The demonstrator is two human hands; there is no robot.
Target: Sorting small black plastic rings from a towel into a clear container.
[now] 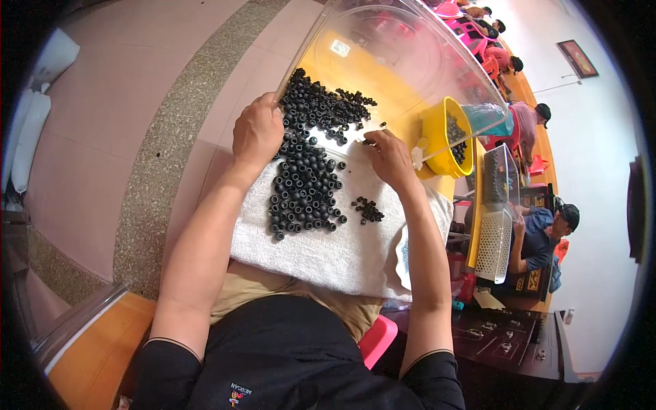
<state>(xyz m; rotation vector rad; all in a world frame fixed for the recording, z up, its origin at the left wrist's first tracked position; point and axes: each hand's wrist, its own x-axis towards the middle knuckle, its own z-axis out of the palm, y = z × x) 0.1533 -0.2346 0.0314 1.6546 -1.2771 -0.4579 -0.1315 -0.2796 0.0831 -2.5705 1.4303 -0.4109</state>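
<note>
Small black rings, bead-like with a hole through each, matte and alike in size, heaped on a white towel spread over the lap. Main heap just right of the left hand and left of the right hand, running up into the mouth of a clear plastic bin tilted on its side; more rings inside the bin at its lower lip, above both hands. Small separate cluster below the right hand, apart from the main heap. Left hand loosely curled, knuckles up, at the bin's near left corner and touching its rim; whether fingers clasp the rim or a ring not visible from above. Right hand palm-down with fingertips pinched toward the pile at the bin's lip; something small seems to lie at the tips, but too small to tell whether a ring is grasped. Yellow tub to the right of the right hand, partly seen through the bin wall, dark pieces inside it. Far half of the bin washed out by glare and cut by the top edge. Other seated people beyond the right hand, along an orange table, small and bent by the lens; details of their work indistinct.
</note>
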